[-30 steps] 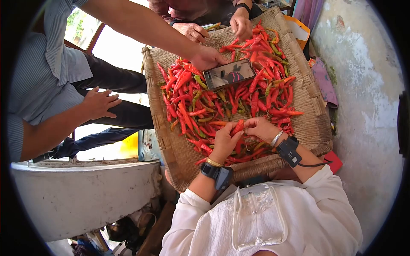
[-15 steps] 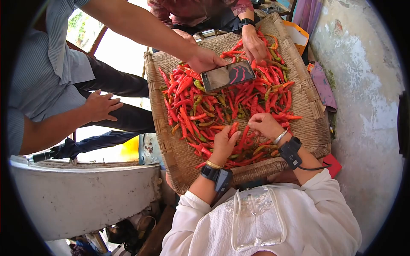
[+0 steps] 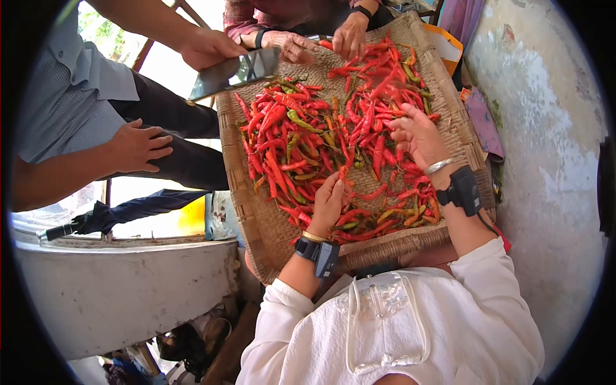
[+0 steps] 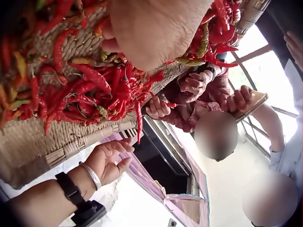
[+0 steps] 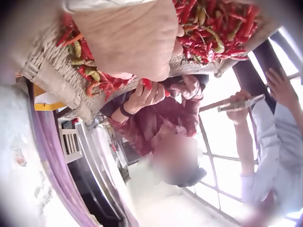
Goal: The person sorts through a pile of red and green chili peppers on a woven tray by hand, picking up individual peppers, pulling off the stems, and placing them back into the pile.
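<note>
Red, orange and greenish chili peppers (image 3: 276, 163) lie heaped across a woven tray (image 3: 263, 247). My left hand (image 3: 328, 204) is low over the near middle of the heap, thumb and fingertips pinching a red chili pepper (image 3: 343, 172). Its palm hides much of that grip in the left wrist view. Farther right, my right hand (image 3: 420, 138) is raised above the chilies with the index finger extended and the others loosely bent. Nothing shows between its fingers, and the left wrist view also shows this right hand (image 4: 109, 163) bare.
Across the tray, another person's hands (image 3: 350, 37) handle chilies at the far edge. At the left, a standing person holds a phone (image 3: 237, 72) near the tray's corner. A rough wall (image 3: 545, 128) rises on the right, and a curved pale ledge (image 3: 128, 295) stands at the left.
My right hand has let go of a red chili and moved up and right, away from my left hand. The phone has been drawn back from over the heap toward the far left.
</note>
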The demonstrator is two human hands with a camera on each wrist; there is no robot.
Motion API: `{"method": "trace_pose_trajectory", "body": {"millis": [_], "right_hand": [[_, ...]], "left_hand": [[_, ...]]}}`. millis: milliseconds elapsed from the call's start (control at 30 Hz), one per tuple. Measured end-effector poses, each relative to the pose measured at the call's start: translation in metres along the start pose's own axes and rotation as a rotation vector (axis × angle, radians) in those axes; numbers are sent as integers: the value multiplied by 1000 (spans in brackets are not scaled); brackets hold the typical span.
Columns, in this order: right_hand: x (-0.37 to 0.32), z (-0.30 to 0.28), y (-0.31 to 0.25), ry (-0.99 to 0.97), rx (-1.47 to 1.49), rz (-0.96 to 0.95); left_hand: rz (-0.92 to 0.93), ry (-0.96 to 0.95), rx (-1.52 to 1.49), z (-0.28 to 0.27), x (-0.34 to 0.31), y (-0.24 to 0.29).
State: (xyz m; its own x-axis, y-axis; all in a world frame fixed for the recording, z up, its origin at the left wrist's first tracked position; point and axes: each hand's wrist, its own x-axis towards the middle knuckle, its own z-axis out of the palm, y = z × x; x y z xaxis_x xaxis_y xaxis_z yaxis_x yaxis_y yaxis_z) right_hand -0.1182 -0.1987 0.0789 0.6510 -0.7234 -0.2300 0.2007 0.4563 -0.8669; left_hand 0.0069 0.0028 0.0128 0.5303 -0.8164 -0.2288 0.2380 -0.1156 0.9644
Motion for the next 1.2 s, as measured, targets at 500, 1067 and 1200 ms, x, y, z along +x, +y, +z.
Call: {"method": "trace_pose_trajectory", "body": {"millis": [500, 1067, 1200], "right_hand": [[-34, 24, 69, -250, -419, 325], [-34, 6, 65, -606, -1337, 32], [-51, 4, 85, -791, -1784, 36]], "left_hand": [[205, -126, 494, 0, 2, -12], [326, -131, 1307, -5, -2, -5], [411, 44, 1316, -6, 3, -9]]}}
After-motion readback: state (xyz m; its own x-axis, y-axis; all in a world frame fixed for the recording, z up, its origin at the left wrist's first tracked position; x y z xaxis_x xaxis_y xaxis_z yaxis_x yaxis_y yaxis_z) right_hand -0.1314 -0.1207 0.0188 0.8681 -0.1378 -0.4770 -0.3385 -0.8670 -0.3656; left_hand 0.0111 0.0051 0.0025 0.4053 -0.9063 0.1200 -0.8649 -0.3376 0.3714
